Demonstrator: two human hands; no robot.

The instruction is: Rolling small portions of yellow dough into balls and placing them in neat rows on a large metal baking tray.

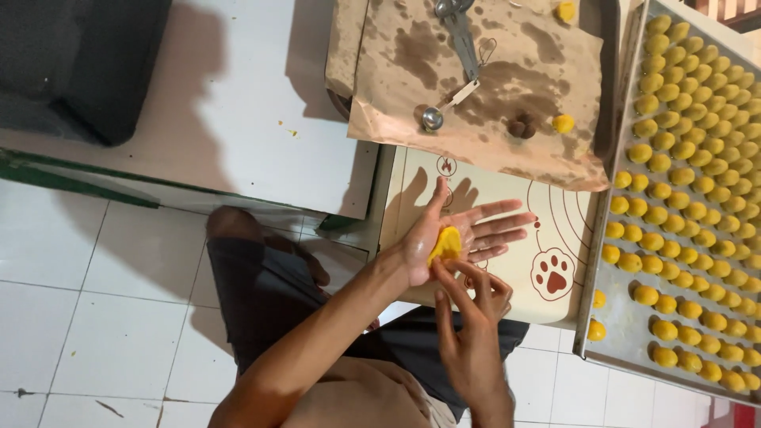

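A: Item one, the hands. How were they recorded?

B: Left hand (464, 230): palm up, fingers spread flat, held above the cream baking mat (507, 198). It served as a bed for a flattened piece of yellow dough (446, 243) lying at the base of the palm, not gripped. Right hand (468, 305): came from below, thumb and fingertips touching the dough's lower edge, pinching or pressing it. Nothing enclosed in it; grip narrow, on the dough's rim only.

A: Orientation of the dough?

B: An oval patch. Its long axis ran from the heel of the palm up toward the thumb, slightly tilted, roughly crosswise to the outstretched fingers. The flat palm probably kept it thin and even.

A: Item two, surroundings.

B: Metal tray (590, 333), to the right of the mat, filled with close rows of small yellow dough balls (682, 182); near enough for an easy reach. Brown paper (491, 87), stained with dark greasy patches, lay above the mat. On it: a small round measuring spoon (433, 119) and metal scissors (458, 24), one dark lump (521, 127) and two stray yellow pieces (564, 123).

A: Anything else?

B: White tiled floor (95, 317); the person sat low, dark shorts (269, 293) showing below the arms.
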